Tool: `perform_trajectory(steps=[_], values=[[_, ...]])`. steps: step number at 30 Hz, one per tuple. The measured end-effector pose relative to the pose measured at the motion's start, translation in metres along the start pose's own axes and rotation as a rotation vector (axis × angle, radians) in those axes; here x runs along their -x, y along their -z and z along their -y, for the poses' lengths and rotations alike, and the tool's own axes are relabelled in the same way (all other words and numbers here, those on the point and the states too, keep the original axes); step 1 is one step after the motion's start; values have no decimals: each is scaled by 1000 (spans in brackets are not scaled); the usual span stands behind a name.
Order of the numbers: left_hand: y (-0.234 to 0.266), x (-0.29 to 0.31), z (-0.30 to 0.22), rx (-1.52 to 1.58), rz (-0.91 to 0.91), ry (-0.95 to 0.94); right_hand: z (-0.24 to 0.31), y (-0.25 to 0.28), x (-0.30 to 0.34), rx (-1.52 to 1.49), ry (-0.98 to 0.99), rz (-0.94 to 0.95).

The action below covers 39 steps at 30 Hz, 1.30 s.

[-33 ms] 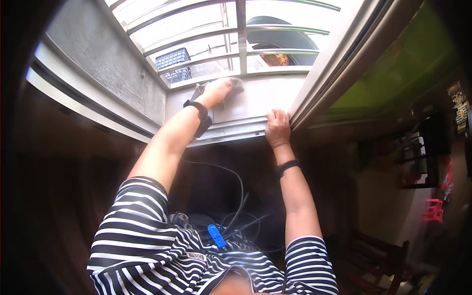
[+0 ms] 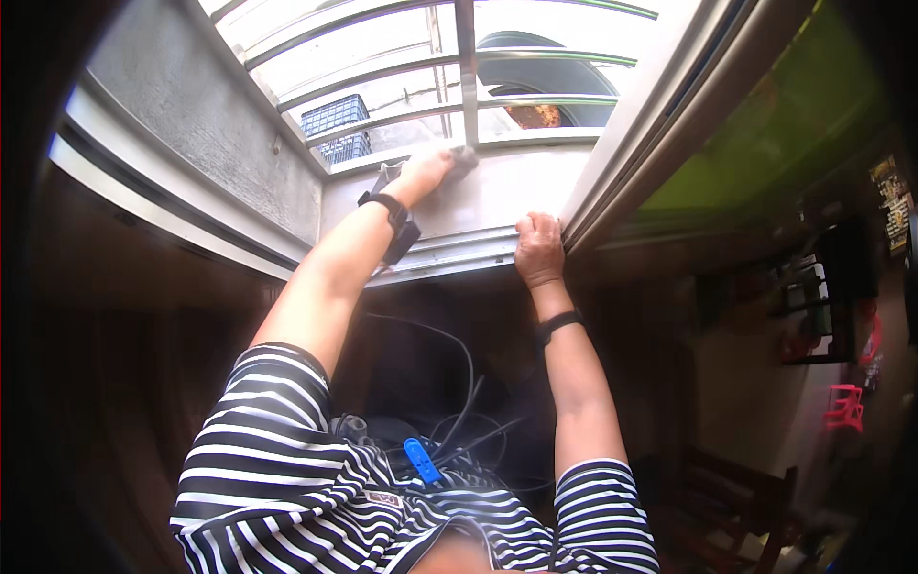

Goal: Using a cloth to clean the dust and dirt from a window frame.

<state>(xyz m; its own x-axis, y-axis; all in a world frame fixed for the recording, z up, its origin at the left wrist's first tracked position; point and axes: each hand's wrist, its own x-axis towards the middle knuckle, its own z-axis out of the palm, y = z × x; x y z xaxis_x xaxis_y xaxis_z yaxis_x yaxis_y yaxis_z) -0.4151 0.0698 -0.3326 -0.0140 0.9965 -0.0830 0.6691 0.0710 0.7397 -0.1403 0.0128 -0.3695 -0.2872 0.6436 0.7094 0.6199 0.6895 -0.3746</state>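
Smooth pale sill (image 2: pixel 521 182), metal bars (image 2: pixel 467 67) beyond, rough grey wall (image 2: pixel 206 115) left — left hand (image 2: pixel 426 174) closed round blurred grey cloth (image 2: pixel 464 163); right hand (image 2: pixel 540 249) on ridged track (image 2: pixel 454 251) — grip unclear.

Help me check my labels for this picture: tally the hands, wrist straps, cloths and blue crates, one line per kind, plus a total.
Hands: 2
Wrist straps: 2
Cloth: 1
Blue crate: 1
Total: 6
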Motion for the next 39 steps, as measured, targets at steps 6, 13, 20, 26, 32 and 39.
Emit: perform_trajectory(steps=[6, 13, 20, 26, 32, 39], values=[[-73, -45, -122, 421, 253, 26, -10, 7, 8, 9, 7, 56], [-114, -61, -70, -436, 626, -270, 10, 2, -6, 15, 93, 8], [-76, -13, -37, -167, 619, -153, -5, 3, 2, 19, 43, 1], [-1, 60, -49, -507, 450, -104, -15, 2, 13, 82, 41, 23], [47, 114, -40, -1383, 426, 233, -9, -4, 13, 114, 12, 122], [95, 194, -218, -896, -101, -28, -19, -3, 12, 94, -12, 195]])
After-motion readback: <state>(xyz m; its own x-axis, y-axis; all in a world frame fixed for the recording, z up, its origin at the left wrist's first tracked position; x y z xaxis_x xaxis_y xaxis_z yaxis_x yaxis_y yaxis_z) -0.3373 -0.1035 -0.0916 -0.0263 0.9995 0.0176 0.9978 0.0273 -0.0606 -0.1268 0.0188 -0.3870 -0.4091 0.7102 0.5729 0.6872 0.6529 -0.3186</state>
